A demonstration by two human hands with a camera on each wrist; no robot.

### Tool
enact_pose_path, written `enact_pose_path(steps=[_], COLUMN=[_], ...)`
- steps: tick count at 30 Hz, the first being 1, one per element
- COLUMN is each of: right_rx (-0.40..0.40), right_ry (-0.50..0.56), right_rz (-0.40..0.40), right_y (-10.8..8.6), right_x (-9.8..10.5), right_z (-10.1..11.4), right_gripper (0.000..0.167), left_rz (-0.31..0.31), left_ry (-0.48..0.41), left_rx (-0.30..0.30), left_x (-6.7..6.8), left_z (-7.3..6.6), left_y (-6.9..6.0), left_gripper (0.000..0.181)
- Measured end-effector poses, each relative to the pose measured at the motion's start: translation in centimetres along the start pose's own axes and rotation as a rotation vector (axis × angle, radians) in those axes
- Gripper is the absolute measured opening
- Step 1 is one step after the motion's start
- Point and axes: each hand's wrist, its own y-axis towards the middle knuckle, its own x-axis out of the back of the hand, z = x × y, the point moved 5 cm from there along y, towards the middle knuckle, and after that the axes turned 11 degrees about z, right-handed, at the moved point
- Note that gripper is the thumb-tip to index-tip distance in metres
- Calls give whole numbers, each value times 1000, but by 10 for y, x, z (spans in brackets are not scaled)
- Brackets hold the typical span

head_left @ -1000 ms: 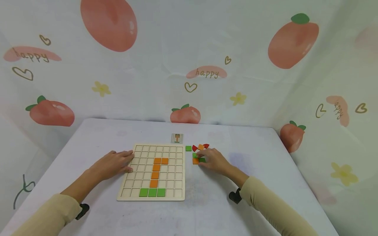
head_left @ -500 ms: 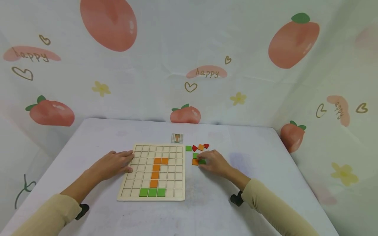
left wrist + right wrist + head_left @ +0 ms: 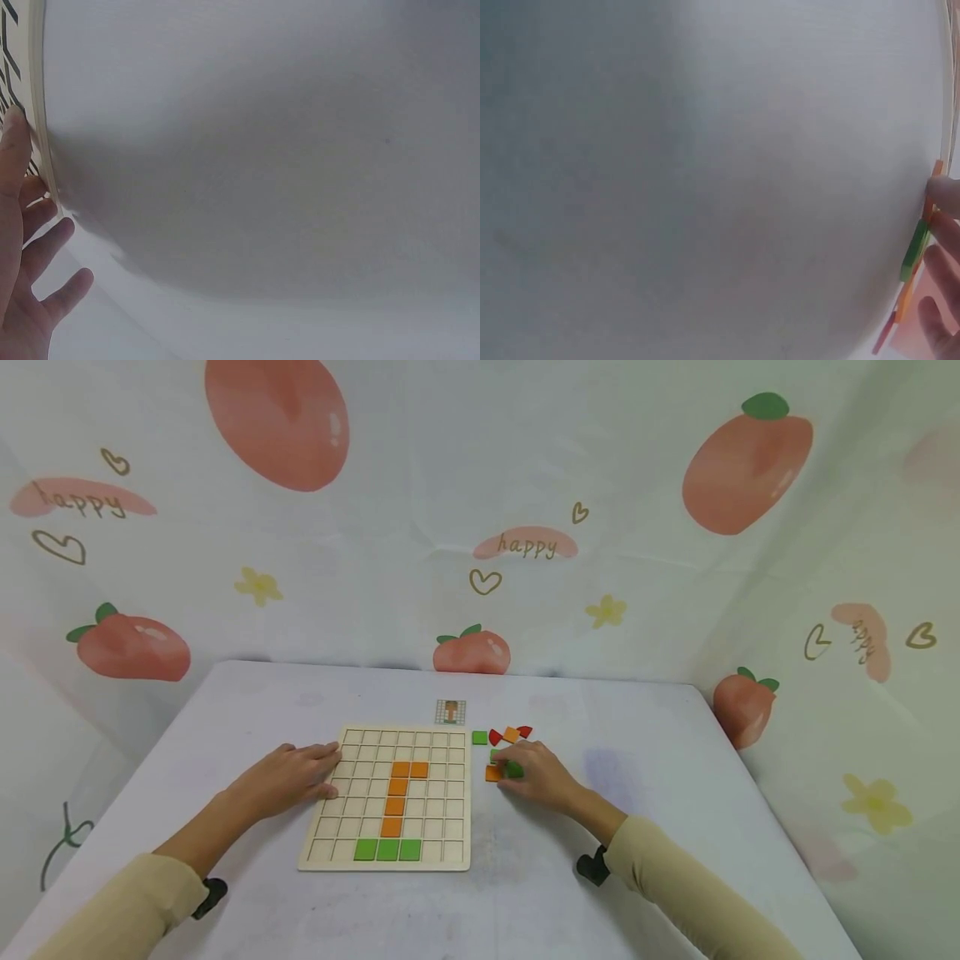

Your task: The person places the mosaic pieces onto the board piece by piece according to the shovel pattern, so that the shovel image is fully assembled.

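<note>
A pale wooden grid board (image 3: 442,808) lies on the table, with several orange tiles (image 3: 393,806) and a row of green tiles (image 3: 387,849) in its cells. My left hand (image 3: 288,779) rests against its left edge, fingers fairly straight; the left wrist view shows the fingertips (image 3: 13,124) at that rim. Right of the board, my right hand (image 3: 546,777) pinches an orange square tile (image 3: 492,773) low over the table. A green tile (image 3: 514,769) sits under the fingers, and another green tile (image 3: 495,755) is partly hidden behind them.
Just beyond the right hand are red quarter-round pieces (image 3: 495,737) and an orange tile (image 3: 511,735). A lone green tile (image 3: 480,737) lies by the board's upper right corner. Behind the board is a small pattern card (image 3: 451,712). A printed curtain (image 3: 375,577) hangs behind the table.
The right hand has shifted slightly left, and the orange tile at its fingertips has slid a little left and nearer, away from the green ones. The left hand and board stay put.
</note>
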Motion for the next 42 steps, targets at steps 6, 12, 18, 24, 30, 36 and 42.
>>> enact_pose_path(steps=[6, 12, 18, 24, 30, 36, 42], right_rx=[3, -6, 5, 16, 1, -28, -7], right_ry=[-15, -17, 15, 25, 60, 127, 136], right_rz=[1, 14, 24, 0, 18, 79, 101], right_y=[3, 5, 10, 21, 41, 65, 88], right_x=[0, 1, 0, -2, -7, -10, -14], right_z=[0, 2, 4, 11, 23, 40, 55], right_gripper=[36, 36, 38, 37, 38, 40, 36], left_rz=[-8, 2, 6, 4, 1, -9, -15], left_ry=[-5, 4, 0, -5, -9, -2, -4], left_rx=[-6, -1, -1, -6, 0, -4, -8], left_x=[1, 0, -1, -1, -1, -3, -2], left_z=[0, 1, 2, 2, 1, 2, 1], left_y=[-2, -1, -1, -1, -1, -1, -1], left_gripper=[61, 61, 61, 61, 62, 62, 62])
